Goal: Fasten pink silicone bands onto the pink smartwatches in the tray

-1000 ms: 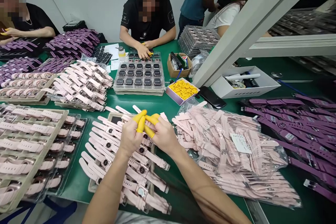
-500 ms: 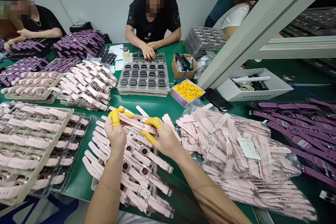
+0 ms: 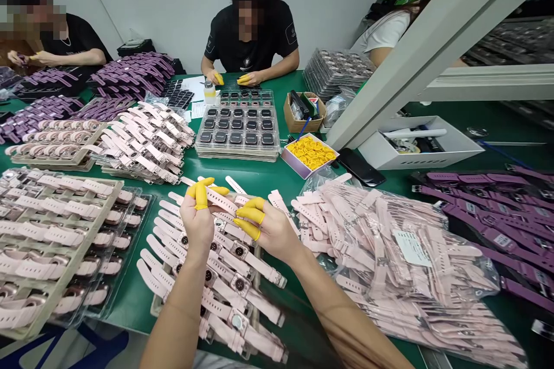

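A pale pink watch strap (image 3: 221, 202) with a row of holes stretches between my two hands. My left hand (image 3: 198, 213), with yellow finger cots on its fingers, is closed around the strap's far left part. At the other end my right hand (image 3: 273, 229), also in yellow finger cots, pinches the strap between thumb and fingers. Whatever lies behind those right fingertips is hidden. Below both hands, pink-strapped watches (image 3: 239, 251) lie in slanted rows on a tray, several with their round back sensors facing up.
Bagged pink straps (image 3: 376, 236) lie to the right, beyond them purple-strapped watches (image 3: 485, 213). Trays of pink watches (image 3: 47, 233) stand at left. Ahead are a box of yellow finger cots (image 3: 309, 153), a phone (image 3: 360, 166) and a tray of watch cases (image 3: 237, 127). A co-worker (image 3: 251, 40) sits opposite.
Both my hands have shifted slightly right in view, still on the strap, and my right fingers have changed their grip at its end. The co-worker opposite has drawn both hands back from the tray.
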Available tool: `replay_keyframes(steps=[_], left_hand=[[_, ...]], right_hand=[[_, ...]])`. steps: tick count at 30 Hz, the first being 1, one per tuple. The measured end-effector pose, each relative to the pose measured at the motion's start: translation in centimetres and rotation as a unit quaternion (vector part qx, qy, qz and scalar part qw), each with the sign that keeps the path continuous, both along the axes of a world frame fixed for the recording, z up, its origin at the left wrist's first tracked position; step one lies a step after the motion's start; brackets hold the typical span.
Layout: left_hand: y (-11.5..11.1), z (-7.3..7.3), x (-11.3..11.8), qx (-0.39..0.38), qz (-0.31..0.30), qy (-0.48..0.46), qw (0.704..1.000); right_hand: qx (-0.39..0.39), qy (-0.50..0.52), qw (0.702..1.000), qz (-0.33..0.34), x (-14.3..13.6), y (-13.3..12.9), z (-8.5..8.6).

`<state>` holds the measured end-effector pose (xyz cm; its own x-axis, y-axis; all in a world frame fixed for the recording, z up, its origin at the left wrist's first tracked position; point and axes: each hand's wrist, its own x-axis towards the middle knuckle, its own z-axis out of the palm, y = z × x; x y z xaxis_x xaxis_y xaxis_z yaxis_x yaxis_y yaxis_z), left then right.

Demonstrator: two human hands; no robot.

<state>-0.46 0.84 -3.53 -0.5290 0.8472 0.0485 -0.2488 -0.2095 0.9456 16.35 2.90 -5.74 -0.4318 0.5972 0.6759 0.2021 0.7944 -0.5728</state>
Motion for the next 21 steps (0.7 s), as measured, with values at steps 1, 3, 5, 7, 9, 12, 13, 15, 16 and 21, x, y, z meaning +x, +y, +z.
replay_keyframes(steps=[1, 3, 5, 7, 9, 12, 13, 15, 16, 21], left_hand=[[0.0, 0.0, 0.1, -0.003, -0.002, 0.006, 1.0], [-0.2, 0.1, 0.1, -0.008, -0.011, 0.022, 1.0], [-0.3, 0.2, 0.0, 0.006, -0.054, 0.046, 0.997], [-0.5, 0.3, -0.2, 0.036, -0.159, 0.094, 0.982], [-0.7, 0.4, -0.4, 0.053, -0.28, 0.171, 0.943], [-0.8, 0.6, -0.2, 0.053, -0.353, 0.268, 0.895], [-0.9, 0.6, 0.0, 0.059, -0.349, 0.279, 0.893], [-0.9, 0.6, 0.1, 0.074, -0.328, 0.269, 0.903], [-0.9, 0.5, 0.2, 0.079, -0.313, 0.257, 0.911], [-0.7, 0.0, 0.3, 0.096, -0.315, 0.124, 0.936]], right_hand=[[0.0, 0.0, 1.0, 0.001, 0.0, 0.0, 0.0], [-0.005, 0.002, 1.0, 0.005, 0.0, 0.1, -0.2], [-0.025, 0.012, 1.0, 0.012, 0.0, 0.1, -0.3], [-0.068, 0.039, 0.997, 0.017, 0.0, 0.1, -0.4], [-0.137, 0.087, 0.987, 0.018, 0.0, 0.2, -0.3], [-0.271, 0.206, 0.94, 0.018, 0.1, 0.3, -0.1], [-0.305, 0.248, 0.919, 0.017, 0.1, 0.5, 0.0], [-0.343, 0.311, 0.886, 0.013, 0.2, 0.7, 0.0], [-0.353, 0.327, 0.876, 0.014, 0.3, 0.9, 0.0], [-0.372, 0.276, 0.884, 0.065, 1.0, 1.4, 0.1]])
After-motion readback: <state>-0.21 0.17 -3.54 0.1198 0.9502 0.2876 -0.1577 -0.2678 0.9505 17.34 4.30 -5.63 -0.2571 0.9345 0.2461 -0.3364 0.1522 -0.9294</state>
